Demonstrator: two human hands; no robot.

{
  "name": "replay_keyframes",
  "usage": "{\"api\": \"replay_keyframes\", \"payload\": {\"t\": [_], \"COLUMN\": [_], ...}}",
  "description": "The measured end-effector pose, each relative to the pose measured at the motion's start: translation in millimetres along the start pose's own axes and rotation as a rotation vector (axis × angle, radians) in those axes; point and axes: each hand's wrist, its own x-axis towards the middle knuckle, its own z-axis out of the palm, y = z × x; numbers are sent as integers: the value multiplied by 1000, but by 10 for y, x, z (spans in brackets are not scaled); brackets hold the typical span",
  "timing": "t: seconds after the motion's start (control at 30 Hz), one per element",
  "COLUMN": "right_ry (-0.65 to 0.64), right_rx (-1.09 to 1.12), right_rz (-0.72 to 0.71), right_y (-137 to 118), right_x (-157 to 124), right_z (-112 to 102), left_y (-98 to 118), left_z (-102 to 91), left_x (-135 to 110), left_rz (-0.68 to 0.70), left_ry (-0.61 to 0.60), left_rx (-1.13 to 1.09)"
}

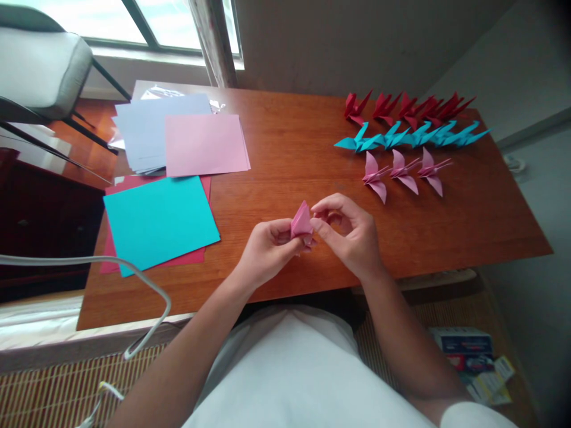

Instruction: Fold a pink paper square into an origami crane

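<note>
A pink folded paper [302,220], partly shaped with a pointed top, is held above the front part of the wooden table. My left hand [272,246] grips it from the left, thumb in front and fingers behind. At its right edge, my right hand [348,232] has thumb and index finger closed in a pinch on the paper; the exact contact is small and partly hidden. Some small folds stick out below, near my left thumb. To the right stand three finished pink paper cranes [402,171], apart from both hands.
Behind the pink cranes run rows of blue paper cranes [413,137] and red paper cranes [405,109]. At left lie pink sheets [207,144], pale grey-blue sheets [143,131], and a blue sheet [160,223] over red sheets [107,249]. A white cable [156,288] crosses the front left.
</note>
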Motion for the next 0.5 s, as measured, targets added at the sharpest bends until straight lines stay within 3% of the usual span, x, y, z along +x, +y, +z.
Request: {"api": "replay_keyframes", "payload": {"t": [0.3,0.5], "right_ry": [-26,-80], "right_rx": [-44,-10], "right_rz": [-12,63], "right_y": [3,38], "right_x": [14,6], "right_z": [10,-12], "left_y": [-56,-70], "left_z": [11,23], "left_x": [21,37], "left_rz": [88,103], "left_ry": [-17,-15], "left_rx": [15,20]}}
